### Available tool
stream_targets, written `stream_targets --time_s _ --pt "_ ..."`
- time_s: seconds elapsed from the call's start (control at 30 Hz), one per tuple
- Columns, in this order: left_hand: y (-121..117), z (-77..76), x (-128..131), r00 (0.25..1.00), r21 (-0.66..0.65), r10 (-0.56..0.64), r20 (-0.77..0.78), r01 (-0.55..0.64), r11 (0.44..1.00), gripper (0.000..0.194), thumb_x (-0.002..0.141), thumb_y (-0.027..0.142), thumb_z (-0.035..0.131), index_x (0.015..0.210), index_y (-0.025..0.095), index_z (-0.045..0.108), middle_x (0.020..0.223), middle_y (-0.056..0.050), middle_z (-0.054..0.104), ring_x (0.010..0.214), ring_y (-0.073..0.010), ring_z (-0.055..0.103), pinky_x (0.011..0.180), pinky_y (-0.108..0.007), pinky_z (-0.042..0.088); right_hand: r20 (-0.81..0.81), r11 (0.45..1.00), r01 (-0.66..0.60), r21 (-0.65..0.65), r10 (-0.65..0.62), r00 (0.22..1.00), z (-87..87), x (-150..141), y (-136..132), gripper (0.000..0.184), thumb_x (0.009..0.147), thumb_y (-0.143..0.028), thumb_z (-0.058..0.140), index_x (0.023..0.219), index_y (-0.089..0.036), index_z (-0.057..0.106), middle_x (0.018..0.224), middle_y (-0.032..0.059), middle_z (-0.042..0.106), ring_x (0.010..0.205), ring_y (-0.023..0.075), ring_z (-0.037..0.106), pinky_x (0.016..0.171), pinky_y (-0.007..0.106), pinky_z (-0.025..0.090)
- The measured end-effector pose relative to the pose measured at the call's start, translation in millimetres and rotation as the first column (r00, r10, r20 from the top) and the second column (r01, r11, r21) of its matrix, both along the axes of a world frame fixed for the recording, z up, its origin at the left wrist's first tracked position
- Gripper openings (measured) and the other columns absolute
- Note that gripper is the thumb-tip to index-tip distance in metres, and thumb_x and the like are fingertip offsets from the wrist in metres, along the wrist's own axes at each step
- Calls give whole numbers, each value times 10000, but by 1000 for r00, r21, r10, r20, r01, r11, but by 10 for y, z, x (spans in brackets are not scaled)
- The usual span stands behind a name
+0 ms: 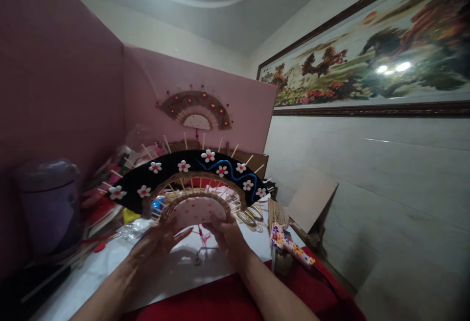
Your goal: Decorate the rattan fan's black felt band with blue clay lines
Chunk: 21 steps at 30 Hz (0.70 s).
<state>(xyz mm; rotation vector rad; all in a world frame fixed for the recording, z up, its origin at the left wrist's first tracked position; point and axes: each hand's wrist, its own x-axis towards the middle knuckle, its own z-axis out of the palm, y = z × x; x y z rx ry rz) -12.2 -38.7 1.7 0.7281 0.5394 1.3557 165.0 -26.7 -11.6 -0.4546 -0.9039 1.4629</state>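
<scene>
Between my hands a handmade fan (172, 157) stands upright, its wide black band dotted with white flowers with red centres. A wavy blue line runs over its right half, and thin wooden sticks poke out past the top edge. Twine edges its spotted pale half-round base (200, 211). My left hand (161, 237) supports the lower left of the base, some fingers stretched below it. My right hand (225, 235) grips the lower right, thumb on the front. A pink-red tassel (203, 236) hangs under the base.
A similar brown fan (198, 105) hangs on the pink board behind. On the right are a flower-patterned glue gun (292, 245) with a cord and a bundle of sticks (277, 213). White sheet (176, 286) covers part of the red cloth. A purple container (49, 208) stands left.
</scene>
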Motion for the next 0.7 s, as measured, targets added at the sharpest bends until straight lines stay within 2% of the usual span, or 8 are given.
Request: stream_targets --time_s 0.1,0.17,0.27,0.37,0.5,0.57,0.7 --pt "-22 -78 68 996 -49 30 -89 -34 998 359 688 -10 654 1018 126 609 929 -102 696 868 -253 673 838 -414 535 2 1000 -25 -5 25 1000 34 -31 -39 371 576 -189 791 924 -214 663 873 8 675 800 153 622 736 283 520" --pt "-30 -84 85 995 -38 48 -90 -52 998 414 681 -10 665 1062 134 595 950 -98 693 878 -240 673 830 -376 544 13 1000 -27 5 27 1000 57 -47 -71 401 550 -197 806 922 -216 658 878 9 675 805 162 624 724 290 520" --pt "-43 -49 93 998 -71 6 -69 -10 997 464 702 11 660 1142 125 565 956 -116 697 902 -240 671 843 -351 543 73 1000 10 17 -11 997 38 -63 -89 375 514 -207 820 856 -182 667 834 26 680 772 166 624 694 286 517" --pt "-62 -1 102 999 -129 5 -40 -11 992 455 717 4 637 1156 92 558 893 -129 709 854 -232 682 825 -310 545 205 996 89 32 -94 974 -44 -68 -49 306 494 -211 825 750 -159 665 732 19 665 645 143 601 572 253 491" --pt "-83 34 112 999 -129 34 -6 -34 991 490 737 -14 595 1208 93 513 860 -107 712 794 -221 691 772 -305 561 359 985 146 93 -170 918 -128 -57 45 204 515 -243 801 559 -136 633 486 -37 541 445 74 459 426 197 390" --pt "-83 31 107 1000 -131 24 -1 -24 991 463 748 -13 582 1196 83 517 865 -112 707 781 -214 692 756 -294 566 378 984 145 103 -174 909 -135 -48 74 215 520 -258 795 506 -133 620 442 -45 509 411 63 423 405 194 370" --pt "-57 0 83 1000 -116 26 16 -24 993 431 748 -13 584 1167 76 536 901 -124 697 806 -217 689 775 -288 564 420 984 140 113 -175 891 -119 -36 80 257 483 -292 811 470 -132 610 420 -29 530 393 77 452 407 209 386"
